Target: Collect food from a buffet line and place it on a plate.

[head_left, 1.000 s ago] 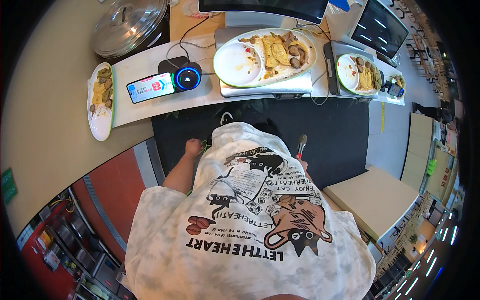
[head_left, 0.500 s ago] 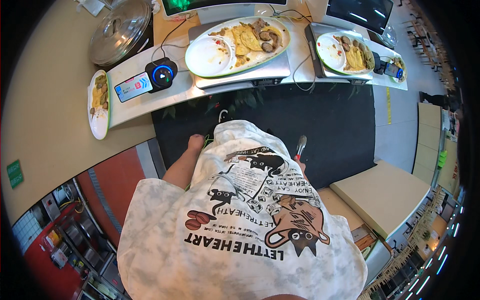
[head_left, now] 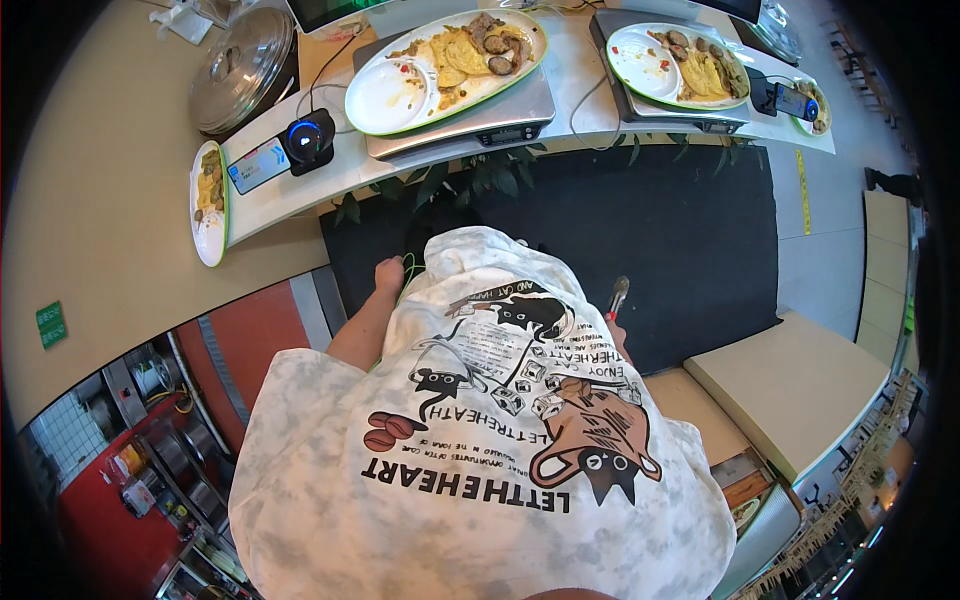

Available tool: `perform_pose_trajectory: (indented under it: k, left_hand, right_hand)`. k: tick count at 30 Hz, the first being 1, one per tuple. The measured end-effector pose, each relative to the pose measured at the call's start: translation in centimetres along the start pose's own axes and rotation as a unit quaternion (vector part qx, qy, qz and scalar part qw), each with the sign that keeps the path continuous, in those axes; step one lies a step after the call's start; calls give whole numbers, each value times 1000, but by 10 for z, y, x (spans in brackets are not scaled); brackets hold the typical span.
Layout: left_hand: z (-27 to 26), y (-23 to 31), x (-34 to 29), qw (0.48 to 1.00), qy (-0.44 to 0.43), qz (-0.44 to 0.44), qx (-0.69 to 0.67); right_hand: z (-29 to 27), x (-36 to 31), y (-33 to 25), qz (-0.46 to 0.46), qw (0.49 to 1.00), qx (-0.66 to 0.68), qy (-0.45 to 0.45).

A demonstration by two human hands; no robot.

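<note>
Compared with half a second ago, the view is shifting: the large oval plate point(head_left: 385, 95) and its silver scale point(head_left: 470, 135) are now appearing farther up and left, beyond the far edge of the black mat point(head_left: 680, 220), and dark green leaves point(head_left: 500, 175) are showing more plainly along that edge. Both hands are staying low, in front of the pale printed shirt point(head_left: 480, 400).

The metal utensil point(head_left: 619, 293) is looking shiny and rounded at its free end, with red showing next to the fingers (the rest is hiding behind the shirt). It is pointing away from the body, tilting slightly right, appearing against the mat's right half.

The right hand point(head_left: 616, 332), partly hidden, is grasping it by the red part. The left hand point(head_left: 389, 274) is curling inward, appearing against the mat's left part; a green cord point(head_left: 409, 266) is running just beside it, and I cannot tell whether the fingers are clasping that.
</note>
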State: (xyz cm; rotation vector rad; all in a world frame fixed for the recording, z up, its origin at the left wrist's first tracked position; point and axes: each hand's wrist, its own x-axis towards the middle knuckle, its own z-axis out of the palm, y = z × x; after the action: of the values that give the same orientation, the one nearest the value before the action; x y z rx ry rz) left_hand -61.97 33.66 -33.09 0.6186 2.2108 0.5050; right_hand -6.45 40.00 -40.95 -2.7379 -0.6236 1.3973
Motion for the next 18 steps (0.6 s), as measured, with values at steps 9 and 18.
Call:
perform_pose_trajectory:
  k: [9,18]
  left_hand:
    - [-1,-8,-15,999,35,10,-17]
    - [-22,20,-26,998,9,-54,-13]
  right_hand:
    - [-7,-55,-45,-43,999,-20,-1]
    - [-7,-142,-121,-87,994,-60,28]
